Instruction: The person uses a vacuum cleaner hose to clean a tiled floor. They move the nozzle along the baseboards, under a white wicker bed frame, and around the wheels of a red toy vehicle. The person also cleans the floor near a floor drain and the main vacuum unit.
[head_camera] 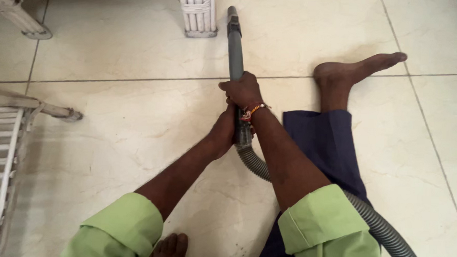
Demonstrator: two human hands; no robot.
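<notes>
The right hand (pixel 244 90) is wrapped tight around the grey vacuum pipe (pixel 235 51). The left hand (pixel 223 131) seems to grip it lower down, though its fingers are hidden. The pipe points across the tiled floor (pixel 125 134) toward a white chair leg (pixel 197 11). The ribbed hose (pixel 383 230) trails back beside the leg.

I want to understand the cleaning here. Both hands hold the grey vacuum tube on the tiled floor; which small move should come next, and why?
Probably push the grey tube a little forward. Its tip lies just beside the white wicker leg, and the right hand and left hand both grip it in line, so a short straight push seems easiest.
</notes>
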